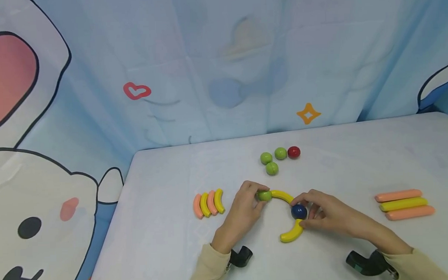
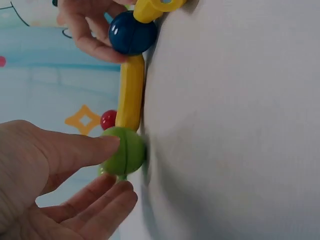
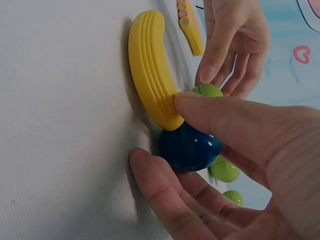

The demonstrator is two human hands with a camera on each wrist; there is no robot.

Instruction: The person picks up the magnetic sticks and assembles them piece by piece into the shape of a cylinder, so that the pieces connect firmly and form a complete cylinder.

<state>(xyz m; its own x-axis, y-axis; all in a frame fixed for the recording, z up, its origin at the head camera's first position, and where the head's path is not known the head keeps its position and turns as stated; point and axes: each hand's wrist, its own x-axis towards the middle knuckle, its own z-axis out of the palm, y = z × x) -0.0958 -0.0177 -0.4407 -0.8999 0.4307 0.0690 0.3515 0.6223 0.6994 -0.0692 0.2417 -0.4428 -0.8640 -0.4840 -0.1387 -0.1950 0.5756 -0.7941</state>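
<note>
My left hand (image 1: 245, 205) pinches a green ball (image 1: 264, 196) between thumb and fingers. A yellow curved stick (image 1: 282, 195) runs from that ball to a dark blue ball (image 1: 299, 212). At the blue ball, my right hand (image 1: 332, 213) has its fingers curled round one side. Its thumb presses the end of a second yellow curved stick (image 3: 154, 70), which joins the blue ball and bends toward the near side. Together the pieces form an open arc on the white table. In the left wrist view the first stick (image 2: 131, 92) meets both balls end to end.
Behind the hands lie several loose balls, among them a green ball (image 1: 272, 168) and a red ball (image 1: 293, 152). Short curved pink and yellow sticks (image 1: 210, 202) stand in a row at left. Straight pink and yellow sticks (image 1: 404, 204) lie at right. A blue curtain (image 1: 223, 115) hangs behind the table.
</note>
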